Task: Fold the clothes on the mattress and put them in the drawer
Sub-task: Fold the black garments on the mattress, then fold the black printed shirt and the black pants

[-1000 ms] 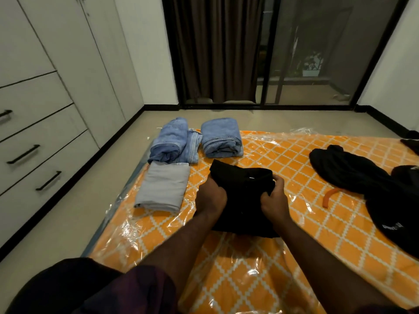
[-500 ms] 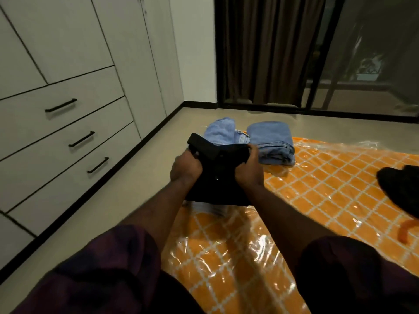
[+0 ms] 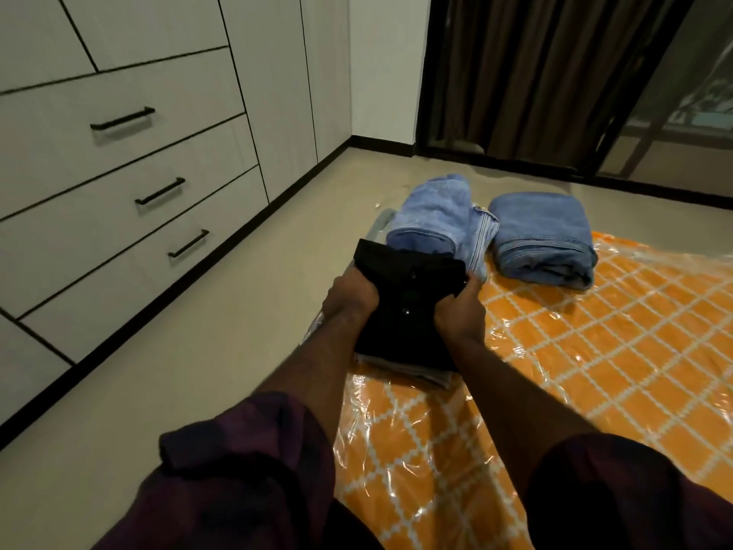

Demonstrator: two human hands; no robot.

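Holding the folded black garment (image 3: 408, 307) from both sides, your arms reach straight out. Your left hand (image 3: 351, 297) grips its left edge and your right hand (image 3: 460, 313) pinches its right edge. It sits on a folded grey cloth (image 3: 416, 373) on the orange mattress (image 3: 595, 351), just before two folded blue jeans (image 3: 541, 236).

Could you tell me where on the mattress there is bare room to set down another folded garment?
The orange mattress lies bare right of the right hand, below the folded jeans. The far-left corner is crowded: rolled jeans, and the black garment both hands hold over a grey one.
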